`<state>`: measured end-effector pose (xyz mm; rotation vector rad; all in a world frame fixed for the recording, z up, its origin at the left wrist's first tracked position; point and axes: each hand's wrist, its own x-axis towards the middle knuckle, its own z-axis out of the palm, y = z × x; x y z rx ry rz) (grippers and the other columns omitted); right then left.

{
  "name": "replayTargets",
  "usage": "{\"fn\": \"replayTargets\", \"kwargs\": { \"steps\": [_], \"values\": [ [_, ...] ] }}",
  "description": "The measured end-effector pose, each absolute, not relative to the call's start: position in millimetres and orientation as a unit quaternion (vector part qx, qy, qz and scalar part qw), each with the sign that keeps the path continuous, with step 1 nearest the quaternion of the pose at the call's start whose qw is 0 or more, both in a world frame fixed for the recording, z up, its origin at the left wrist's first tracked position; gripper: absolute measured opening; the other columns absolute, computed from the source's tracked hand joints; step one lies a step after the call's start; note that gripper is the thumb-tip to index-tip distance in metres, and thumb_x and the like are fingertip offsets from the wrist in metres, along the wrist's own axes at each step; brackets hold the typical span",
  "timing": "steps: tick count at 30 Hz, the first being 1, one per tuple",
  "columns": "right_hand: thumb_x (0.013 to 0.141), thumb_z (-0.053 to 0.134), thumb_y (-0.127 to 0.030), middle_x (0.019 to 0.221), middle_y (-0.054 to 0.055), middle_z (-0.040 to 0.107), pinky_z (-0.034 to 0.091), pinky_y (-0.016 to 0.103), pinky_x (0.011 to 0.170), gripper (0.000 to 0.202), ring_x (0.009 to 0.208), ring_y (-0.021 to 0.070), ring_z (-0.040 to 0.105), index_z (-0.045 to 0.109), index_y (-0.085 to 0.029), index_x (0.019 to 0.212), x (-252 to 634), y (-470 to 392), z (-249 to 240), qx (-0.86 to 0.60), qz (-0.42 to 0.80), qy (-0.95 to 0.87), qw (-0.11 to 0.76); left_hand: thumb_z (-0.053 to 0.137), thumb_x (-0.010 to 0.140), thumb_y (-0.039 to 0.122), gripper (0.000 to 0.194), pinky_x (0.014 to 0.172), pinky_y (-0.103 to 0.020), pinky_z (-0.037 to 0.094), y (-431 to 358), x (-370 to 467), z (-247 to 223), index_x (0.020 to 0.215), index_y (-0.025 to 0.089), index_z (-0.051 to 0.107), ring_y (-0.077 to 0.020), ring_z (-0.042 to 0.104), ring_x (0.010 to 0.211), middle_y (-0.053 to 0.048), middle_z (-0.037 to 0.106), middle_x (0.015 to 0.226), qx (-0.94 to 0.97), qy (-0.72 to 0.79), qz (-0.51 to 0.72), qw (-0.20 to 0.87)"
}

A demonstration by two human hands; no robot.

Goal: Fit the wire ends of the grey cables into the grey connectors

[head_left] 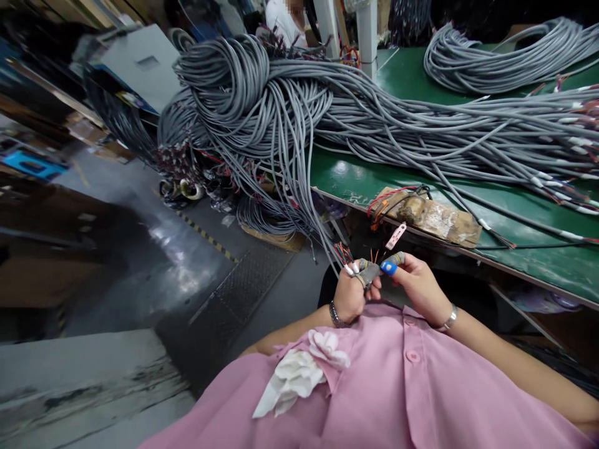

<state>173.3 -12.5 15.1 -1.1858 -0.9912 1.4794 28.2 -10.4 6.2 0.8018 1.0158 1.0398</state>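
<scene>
Close to my body, my left hand (352, 293) is closed around the ends of grey cables, with a grey cover on its thumb. Thin red, green and dark wires (344, 252) stick out above that fist beside white-wrapped cable ends (350, 269). Orange wire tips (374, 255) rise between the hands. My right hand (421, 284) almost touches the left one, its thumb and forefinger pinched together. Blue wrap (388, 267) covers the right thumb and a grey cover is on a finger. What the pinch holds is too small to make out.
A green table (344, 178) carries a large heap of grey cables (281, 106) hanging over its near edge. A taped wooden block (425, 215) with red and black leads sits at that edge. Another cable coil (496, 59) lies behind. A person (286, 22) is at the back.
</scene>
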Motion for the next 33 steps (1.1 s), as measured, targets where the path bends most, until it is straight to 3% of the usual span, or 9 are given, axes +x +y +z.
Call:
{"fn": "replayTargets", "kwargs": {
  "steps": [7, 12, 18, 20, 23, 26, 29, 33],
  "values": [
    [0.076, 0.07, -0.035, 0.063, -0.003, 0.054, 0.037, 0.023, 0.054, 0.019, 0.057, 0.0096, 0.044, 0.062, -0.018, 0.072, 180.0, -10.9, 11.3, -0.469, 0.636, -0.361, 0.496, 0.066, 0.074, 0.039, 0.028, 0.033, -0.017, 0.025, -8.0, 26.6, 6.3, 0.068, 0.015, 0.054, -0.0072, 0.048, 0.033, 0.002, 0.057, 0.051, 0.338, 0.458, 0.466, 0.677],
    [0.083, 0.059, -0.049, 0.067, -0.001, 0.054, 0.039, 0.024, 0.052, 0.031, 0.054, 0.0091, 0.042, 0.063, -0.019, 0.077, 193.9, 0.5, 2.9, -0.434, 0.692, -0.245, 0.523, 0.066, 0.073, 0.041, 0.03, 0.032, -0.017, 0.025, -4.2, 23.0, 13.9, 0.067, 0.015, 0.052, -0.0068, 0.047, 0.032, 0.002, 0.057, 0.051, 0.335, 0.448, 0.455, 0.693],
    [0.081, 0.056, -0.057, 0.085, 0.004, 0.061, 0.039, 0.023, 0.052, 0.041, 0.059, 0.0099, 0.047, 0.065, -0.019, 0.091, 199.7, 27.0, 14.2, -0.351, 0.794, -0.243, 0.432, 0.069, 0.07, 0.039, 0.029, 0.03, -0.017, 0.027, 7.3, 25.7, 28.0, 0.07, 0.016, 0.052, -0.0072, 0.045, 0.03, 0.002, 0.057, 0.049, 0.322, 0.394, 0.385, 0.77],
    [0.081, 0.058, -0.056, 0.078, 0.002, 0.059, 0.036, 0.023, 0.049, 0.038, 0.055, 0.0091, 0.043, 0.064, -0.018, 0.085, 196.6, 30.8, 17.7, -0.354, 0.773, -0.285, 0.443, 0.069, 0.069, 0.037, 0.027, 0.029, -0.017, 0.028, 11.8, 26.7, 30.4, 0.071, 0.016, 0.052, -0.0077, 0.045, 0.03, 0.002, 0.057, 0.049, 0.32, 0.378, 0.373, 0.784],
    [0.079, 0.064, -0.05, 0.063, -0.002, 0.054, 0.03, 0.023, 0.047, 0.032, 0.05, 0.0084, 0.036, 0.062, -0.018, 0.076, 191.8, 30.9, 14.0, -0.442, 0.644, -0.345, 0.521, 0.07, 0.068, 0.036, 0.027, 0.029, -0.017, 0.028, 16.3, 26.7, 30.9, 0.069, 0.015, 0.053, -0.0078, 0.045, 0.029, 0.001, 0.057, 0.048, 0.327, 0.377, 0.357, 0.79],
    [0.081, 0.058, -0.056, 0.061, -0.001, 0.055, 0.032, 0.024, 0.05, 0.038, 0.052, 0.0099, 0.04, 0.063, -0.019, 0.074, 188.3, 30.1, 6.9, -0.493, 0.549, -0.376, 0.561, 0.07, 0.068, 0.036, 0.027, 0.029, -0.018, 0.027, 17.9, 25.8, 29.5, 0.067, 0.015, 0.053, -0.0075, 0.044, 0.029, 0.001, 0.056, 0.047, 0.336, 0.38, 0.343, 0.79],
    [0.079, 0.051, -0.066, 0.064, 0.0, 0.057, 0.038, 0.026, 0.053, 0.049, 0.055, 0.012, 0.046, 0.063, -0.019, 0.076, 184.4, 32.0, 6.5, -0.45, 0.621, -0.336, 0.547, 0.069, 0.068, 0.036, 0.026, 0.029, -0.018, 0.026, 18.1, 26.5, 27.4, 0.068, 0.015, 0.054, -0.0073, 0.044, 0.029, 0.001, 0.056, 0.048, 0.337, 0.383, 0.338, 0.791],
    [0.069, 0.059, -0.071, 0.065, 0.001, 0.057, 0.041, 0.027, 0.053, 0.052, 0.055, 0.0132, 0.049, 0.062, -0.019, 0.075, 178.8, 36.0, 13.3, -0.405, 0.689, -0.249, 0.546, 0.07, 0.067, 0.038, 0.028, 0.03, -0.017, 0.025, 18.0, 29.5, 23.3, 0.068, 0.015, 0.054, -0.0067, 0.044, 0.029, 0.001, 0.056, 0.048, 0.338, 0.388, 0.329, 0.792]
  ]
}}
